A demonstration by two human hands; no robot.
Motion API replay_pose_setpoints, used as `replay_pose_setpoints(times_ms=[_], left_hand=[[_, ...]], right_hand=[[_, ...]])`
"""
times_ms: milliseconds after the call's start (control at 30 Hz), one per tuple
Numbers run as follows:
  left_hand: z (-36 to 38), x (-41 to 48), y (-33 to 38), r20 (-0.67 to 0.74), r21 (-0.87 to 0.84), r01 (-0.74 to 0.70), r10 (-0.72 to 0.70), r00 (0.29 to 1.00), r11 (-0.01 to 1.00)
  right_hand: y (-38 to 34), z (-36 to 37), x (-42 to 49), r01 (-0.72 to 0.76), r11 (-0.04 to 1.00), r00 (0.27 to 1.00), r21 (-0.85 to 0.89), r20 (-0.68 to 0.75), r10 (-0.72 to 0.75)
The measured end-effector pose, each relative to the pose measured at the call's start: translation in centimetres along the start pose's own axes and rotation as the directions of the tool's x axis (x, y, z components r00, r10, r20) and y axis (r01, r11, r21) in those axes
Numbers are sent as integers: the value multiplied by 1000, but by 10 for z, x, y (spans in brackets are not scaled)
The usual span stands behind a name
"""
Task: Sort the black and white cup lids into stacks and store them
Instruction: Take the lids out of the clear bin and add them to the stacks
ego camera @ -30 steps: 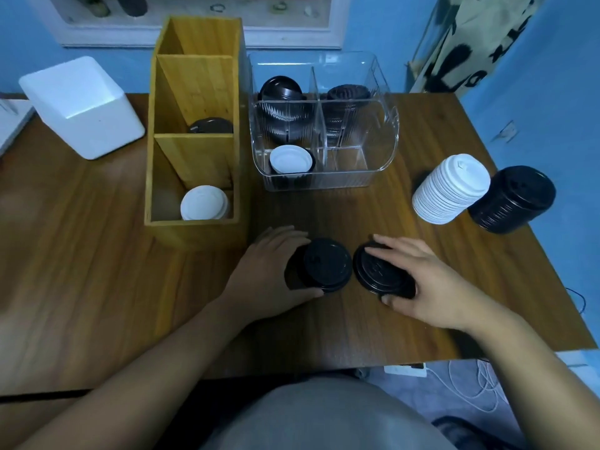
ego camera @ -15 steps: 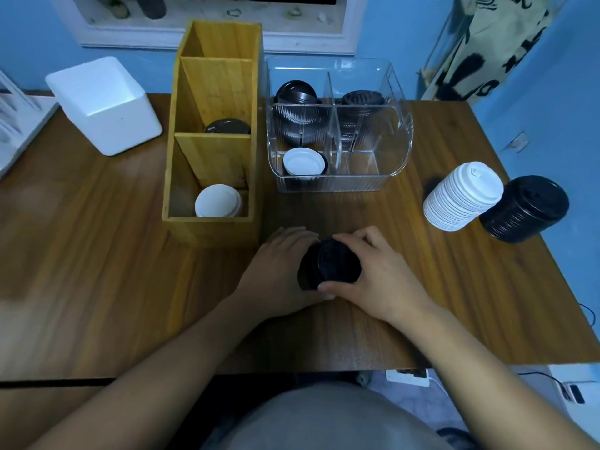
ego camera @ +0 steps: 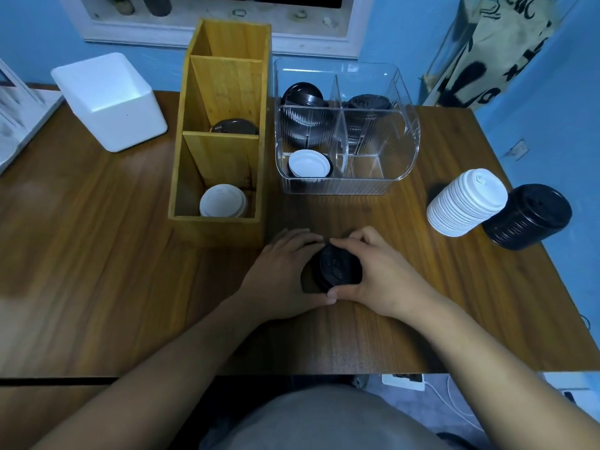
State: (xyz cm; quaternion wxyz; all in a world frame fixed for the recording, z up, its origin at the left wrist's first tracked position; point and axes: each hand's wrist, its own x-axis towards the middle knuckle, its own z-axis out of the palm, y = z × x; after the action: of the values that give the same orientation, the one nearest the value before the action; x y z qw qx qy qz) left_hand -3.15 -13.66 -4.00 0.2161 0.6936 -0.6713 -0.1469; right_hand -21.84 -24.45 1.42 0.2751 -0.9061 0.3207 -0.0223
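Wooden box (ego camera: 214, 230) and ribbed clear bin (ego camera: 341, 186) hold mixed lids (ego camera: 222, 201). Our left hand (ego camera: 282, 277) and right hand (ego camera: 383, 280) clasp a black stack (ego camera: 339, 267).

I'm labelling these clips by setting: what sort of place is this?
Likely a home room set up as a workspace: blue wall, wooden table, a power strip on the floor.

White box (ego camera: 110, 102) on wooden table (ego camera: 97, 254)

- table (ego camera: 97, 254): wood grain, smooth, faint sheen
- tall box (ego camera: 181, 177): bare yellow wood, matt
- bin (ego camera: 402, 151): clear plastic, ribbed walls, glossy
- black lids (ego camera: 339, 267): plastic, slight gloss
- white lids (ego camera: 464, 206): plastic, matt
- white box (ego camera: 110, 102): smooth, matt
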Motion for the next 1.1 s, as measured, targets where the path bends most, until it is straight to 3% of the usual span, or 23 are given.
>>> replay_pose_setpoints(times_ms=[267, 433, 700, 767, 933, 1100], left_hand=[[1, -1, -1, -12, 46, -51, 52, 999, 998], [-2, 0, 1, -1, 45, -26, 26, 1000, 999], [-2, 0, 0, -4, 17, -14, 14, 1000, 1000], [-2, 0, 0, -10, 13, -15, 15, 1000, 1000], [-1, 0, 1, -17, 23, -24, 24, 1000, 999], [0, -1, 0, -21, 30, -25, 26, 999, 999]], right_hand=[[14, 3, -5, 115, 993, 992, 19, 40, -115], [21, 5, -7, 102, 972, 994, 210, -59, -91], [28, -16, -8, 91, 936, 987, 340, -156, -40], [33, -24, -9, 90, 941, 984, 327, -176, -33], [31, -17, -8, 139, 965, 990, 223, -9, -141], [26, -5, -4, 205, 970, 977, 133, 30, -211]])
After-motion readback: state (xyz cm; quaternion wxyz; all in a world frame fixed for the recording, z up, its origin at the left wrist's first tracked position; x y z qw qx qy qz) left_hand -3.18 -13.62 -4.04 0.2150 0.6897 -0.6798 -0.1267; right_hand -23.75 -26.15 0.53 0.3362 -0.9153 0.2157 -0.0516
